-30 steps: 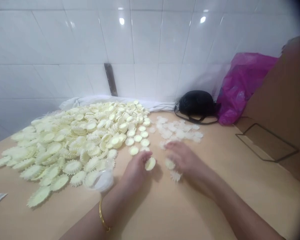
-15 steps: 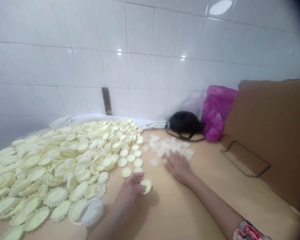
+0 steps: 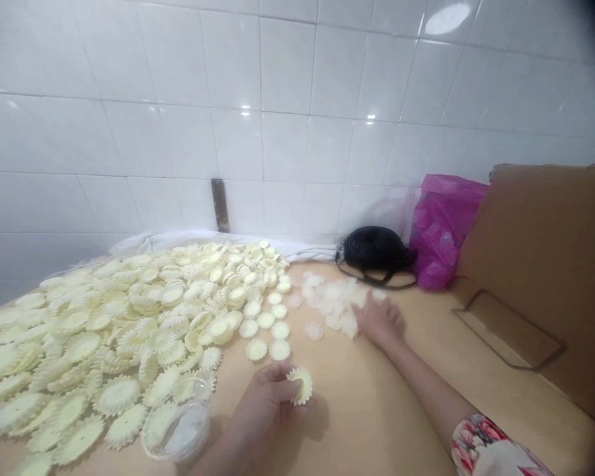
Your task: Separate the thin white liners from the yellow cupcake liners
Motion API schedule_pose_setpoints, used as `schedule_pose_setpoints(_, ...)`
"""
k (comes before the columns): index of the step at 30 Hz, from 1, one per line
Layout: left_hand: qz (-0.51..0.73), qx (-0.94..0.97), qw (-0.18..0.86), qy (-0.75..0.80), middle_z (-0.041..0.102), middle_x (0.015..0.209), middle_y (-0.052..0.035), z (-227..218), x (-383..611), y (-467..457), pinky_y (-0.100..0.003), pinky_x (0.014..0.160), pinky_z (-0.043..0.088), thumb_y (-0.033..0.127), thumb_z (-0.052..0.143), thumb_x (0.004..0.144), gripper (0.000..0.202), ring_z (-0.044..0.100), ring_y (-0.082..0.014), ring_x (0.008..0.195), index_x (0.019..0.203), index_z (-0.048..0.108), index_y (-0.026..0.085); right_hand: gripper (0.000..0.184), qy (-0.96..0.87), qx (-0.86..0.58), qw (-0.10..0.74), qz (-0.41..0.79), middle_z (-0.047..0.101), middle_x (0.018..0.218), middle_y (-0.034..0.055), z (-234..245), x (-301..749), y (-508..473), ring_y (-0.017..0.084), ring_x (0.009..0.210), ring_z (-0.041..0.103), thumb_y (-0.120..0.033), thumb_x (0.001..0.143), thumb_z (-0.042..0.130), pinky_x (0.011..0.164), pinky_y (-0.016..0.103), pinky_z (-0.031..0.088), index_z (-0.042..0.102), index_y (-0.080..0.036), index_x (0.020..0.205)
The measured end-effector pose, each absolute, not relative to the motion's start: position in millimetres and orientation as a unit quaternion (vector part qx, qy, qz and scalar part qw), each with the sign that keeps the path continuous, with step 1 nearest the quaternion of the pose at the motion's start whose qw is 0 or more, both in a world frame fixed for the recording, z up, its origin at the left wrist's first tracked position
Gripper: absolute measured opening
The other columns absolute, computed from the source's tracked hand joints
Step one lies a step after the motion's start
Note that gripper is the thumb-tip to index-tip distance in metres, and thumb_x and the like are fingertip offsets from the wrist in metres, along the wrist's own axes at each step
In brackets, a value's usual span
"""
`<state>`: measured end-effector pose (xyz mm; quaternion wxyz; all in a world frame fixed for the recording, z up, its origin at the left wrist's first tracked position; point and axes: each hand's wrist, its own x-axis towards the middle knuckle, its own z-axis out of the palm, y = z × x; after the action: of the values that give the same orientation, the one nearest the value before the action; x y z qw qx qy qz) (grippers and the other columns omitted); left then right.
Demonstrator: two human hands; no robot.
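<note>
My left hand (image 3: 265, 400) pinches one small pale-yellow toothed disc (image 3: 301, 385) just above the tan tabletop (image 3: 367, 423), near the front. My right hand (image 3: 381, 320) reaches forward and rests on the right side of a small heap of whiter toothed pieces (image 3: 333, 299); its fingers lie mostly flat, and whether they hold a piece is hidden. A large spread of pale-yellow toothed discs (image 3: 129, 324) covers the table's left half. One whiter piece (image 3: 314, 330) lies alone between the two hands.
A clear plastic cup (image 3: 178, 426) lies on its side by my left wrist. A black pouch (image 3: 374, 251) and a pink plastic bag (image 3: 441, 228) sit against the white tiled wall. A brown cardboard box (image 3: 540, 264) stands at the right.
My right hand has moved away from me, from beside the left hand out to the whiter heap. The left hand keeps the disc. The camera has tilted up.
</note>
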<state>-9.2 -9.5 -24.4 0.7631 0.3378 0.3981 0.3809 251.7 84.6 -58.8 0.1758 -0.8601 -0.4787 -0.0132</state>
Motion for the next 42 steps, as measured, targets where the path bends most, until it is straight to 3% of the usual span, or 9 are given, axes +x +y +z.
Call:
schedule_pose_setpoints(4, 0.362, 0.358, 0.764, 0.397, 0.059, 0.056, -0.002, -29.0, -10.1, -10.1, -0.018, 0.04, 0.034, 0.019, 0.07, 0.059, 0.026, 0.058, -0.0138, 0.048, 0.07, 0.046, 0.016, 0.067, -0.513, -0.838, 0.186, -0.002, 0.038, 0.134, 0.0199, -56.0, 249.2, 104.3, 0.037, 0.124, 0.032, -0.061, 0.083, 0.023, 0.095, 0.054, 0.021, 0.037, -0.022, 0.136)
schedule_pose_setpoints(9, 0.37, 0.372, 0.753, 0.397, 0.061, 0.062, -0.0029, -30.2, -8.9, -10.7, -0.019, 0.04, 0.035, 0.024, 0.068, 0.064, 0.026, 0.056, -0.0126, 0.044, 0.076, 0.045, 0.017, 0.058, -0.55, -0.8, 0.237, -0.031, 0.034, 0.138, 0.0165, -27.9, 228.7, 104.4, 0.037, 0.126, 0.026, -0.053, 0.087, 0.024, 0.095, 0.058, 0.02, 0.038, -0.023, 0.134)
schedule_pose_setpoints(13, 0.382, 0.386, 0.739, 0.399, 0.06, 0.061, -0.005, -21.4, -4.4, -15.1, -0.02, 0.045, 0.039, 0.02, 0.067, 0.063, 0.019, 0.052, -0.0088, 0.045, 0.072, 0.052, 0.013, 0.045, -0.619, -0.738, 0.27, -0.001, 0.05, 0.126, 0.0111, -7.2, 204.1, 64.0, 0.028, 0.12, 0.037, -0.044, 0.088, 0.033, 0.098, 0.046, 0.027, 0.052, -0.021, 0.121)
schedule_pose_setpoints(16, 0.382, 0.423, 0.715, 0.405, 0.057, 0.055, -0.0044, -20.6, -3.5, -14.3, -0.02, 0.044, 0.037, 0.024, 0.065, 0.067, 0.017, 0.047, -0.0071, 0.042, 0.066, 0.053, 0.012, 0.037, -0.675, -0.623, 0.366, 0.149, 0.062, 0.109, 0.0084, 1.8, 180.4, 25.6, 0.025, 0.103, 0.052, -0.043, 0.085, 0.04, 0.089, 0.039, 0.037, 0.062, -0.019, 0.103)
schedule_pose_setpoints(20, 0.384, 0.463, 0.677, 0.424, 0.051, 0.045, -0.0007, -25.9, -5.7, -12.6, -0.02, 0.037, 0.028, 0.04, 0.061, 0.071, 0.029, 0.04, -0.0065, 0.035, 0.06, 0.05, 0.015, 0.034, -0.654, -0.554, 0.381, 0.346, 0.066, 0.085, 0.0048, 4.0, 149.8, -10.7, 0.021, 0.078, 0.059, -0.045, 0.081, 0.047, 0.072, 0.033, 0.045, 0.064, -0.018, 0.094)
schedule_pose_setpoints(25, 0.389, 0.482, 0.633, 0.465, 0.043, 0.04, 0.002, -30.6, -6.0, -12.4, -0.02, 0.035, 0.022, 0.056, 0.057, 0.07, 0.042, 0.037, -0.0066, 0.035, 0.057, 0.049, 0.016, 0.036, -0.627, -0.47, 0.394, 0.481, 0.066, 0.078, 0.0041, -6.0, 132.8, -20.3, 0.02, 0.079, 0.06, -0.049, 0.079, 0.052, 0.073, 0.031, 0.046, 0.066, -0.017, 0.09)
schedule_pose_setpoints(34, 0.391, 0.573, 0.597, 0.402, 0.042, 0.049, 0.002, -29.8, -4.3, -15.8, -0.021, 0.042, 0.03, 0.051, 0.051, 0.076, 0.04, 0.038, -0.0067, 0.042, 0.06, 0.052, 0.015, 0.032, -0.456, -0.441, 0.456, 0.624, 0.062, 0.074, 0.002, -18.7, 138.2, -13.1, 0.015, 0.068, 0.056, -0.043, 0.065, 0.07, 0.065, 0.028, 0.045, 0.062, -0.018, 0.083)
schedule_pose_setpoints(38, 0.384, 0.571, 0.609, 0.394, 0.043, 0.053, 0.0028, -27.3, -2.3, -18.6, -0.021, 0.042, 0.031, 0.045, 0.057, 0.075, 0.031, 0.037, -0.0062, 0.043, 0.065, 0.052, 0.016, 0.03, -0.439, -0.456, 0.491, 0.598, 0.059, 0.068, -0.0005, -19.1, 138.0, -11.9, 0.012, 0.063, 0.054, -0.035, 0.06, 0.072, 0.062, 0.026, 0.043, 0.062, -0.018, 0.082)
schedule_pose_setpoints(42, 0.362, 0.545, 0.648, 0.39, 0.048, 0.052, 0.0016, -29.3, -3.5, -17.6, -0.021, 0.041, 0.029, 0.044, 0.06, 0.072, 0.03, 0.04, -0.0066, 0.04, 0.064, 0.049, 0.017, 0.02, -0.507, -0.528, 0.521, 0.438, 0.058, 0.07, -0.0001, -16.4, 148.1, -6.3, 0.013, 0.064, 0.051, -0.034, 0.068, 0.062, 0.062, 0.026, 0.041, 0.061, -0.018, 0.08)
